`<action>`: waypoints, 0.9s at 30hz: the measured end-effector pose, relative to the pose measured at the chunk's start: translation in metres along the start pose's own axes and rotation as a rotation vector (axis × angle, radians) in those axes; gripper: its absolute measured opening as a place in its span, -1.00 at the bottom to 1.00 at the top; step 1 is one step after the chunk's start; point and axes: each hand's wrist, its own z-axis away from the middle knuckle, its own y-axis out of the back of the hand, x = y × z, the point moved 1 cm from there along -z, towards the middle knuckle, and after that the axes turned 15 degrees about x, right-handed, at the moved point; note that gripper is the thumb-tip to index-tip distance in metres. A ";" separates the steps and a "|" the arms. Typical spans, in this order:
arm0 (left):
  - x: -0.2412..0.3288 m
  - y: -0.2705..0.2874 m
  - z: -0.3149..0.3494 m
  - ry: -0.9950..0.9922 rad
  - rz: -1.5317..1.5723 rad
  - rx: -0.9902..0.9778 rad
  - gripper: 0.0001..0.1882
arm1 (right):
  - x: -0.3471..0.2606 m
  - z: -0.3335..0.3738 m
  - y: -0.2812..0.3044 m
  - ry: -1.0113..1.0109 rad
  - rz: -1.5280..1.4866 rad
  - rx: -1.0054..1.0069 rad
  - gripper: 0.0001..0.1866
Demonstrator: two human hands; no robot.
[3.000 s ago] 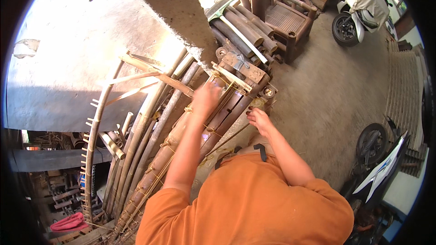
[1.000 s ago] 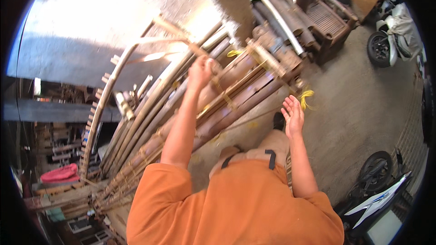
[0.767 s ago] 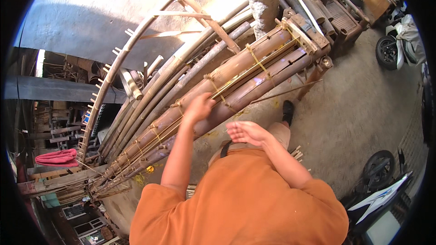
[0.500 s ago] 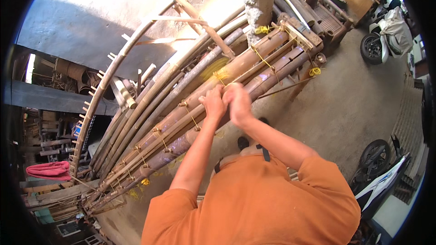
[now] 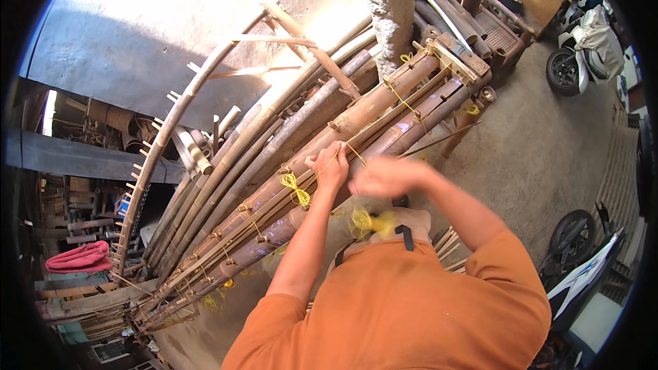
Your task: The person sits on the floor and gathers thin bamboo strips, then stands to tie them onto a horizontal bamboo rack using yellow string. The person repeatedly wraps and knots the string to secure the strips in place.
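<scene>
My left hand (image 5: 330, 166) is closed, its fingers pinching yellow cord (image 5: 356, 153) against the long bamboo frame (image 5: 353, 120). A small yellow cord bundle (image 5: 295, 190) dangles beside that wrist. To the right, my right hand (image 5: 384, 177) is a motion-blurred fist, with a stretch of the cord running to it from the frame. Below this hand hangs a second yellow bundle (image 5: 370, 222), smeared by motion. The frame has two thick bamboo poles with thin slats between them. Yellow ties (image 5: 403, 99) cross it at several short pegs.
Beyond the frame lie several long bamboo poles (image 5: 274, 138) and a curved, pegged bamboo piece (image 5: 152, 142). A concrete post (image 5: 388, 14) stands at the far end. On the right, a motorbike wheel (image 5: 570, 238) and a covered motorbike (image 5: 595, 48) stand on the floor. A red cloth (image 5: 79, 257) hangs at left.
My hands were together over the frame; the right has pulled away toward my body, drawing cord out between them. The yellow bundles have come into sight below the hands.
</scene>
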 end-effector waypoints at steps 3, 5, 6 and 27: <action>0.013 0.000 -0.006 0.034 0.027 -0.007 -0.79 | 0.090 0.055 -0.091 0.021 0.144 0.337 -0.56; 0.020 0.009 -0.044 0.115 0.422 -0.096 -0.78 | 0.060 0.040 -0.076 -0.279 -0.008 0.229 -0.56; 0.012 0.005 -0.068 0.105 0.668 0.015 -0.73 | 0.058 0.037 -0.079 -0.254 -0.008 0.234 -0.59; -0.137 0.099 0.049 -0.084 0.098 -0.050 -0.70 | -0.009 -0.075 -0.242 -0.153 -1.539 1.345 -0.77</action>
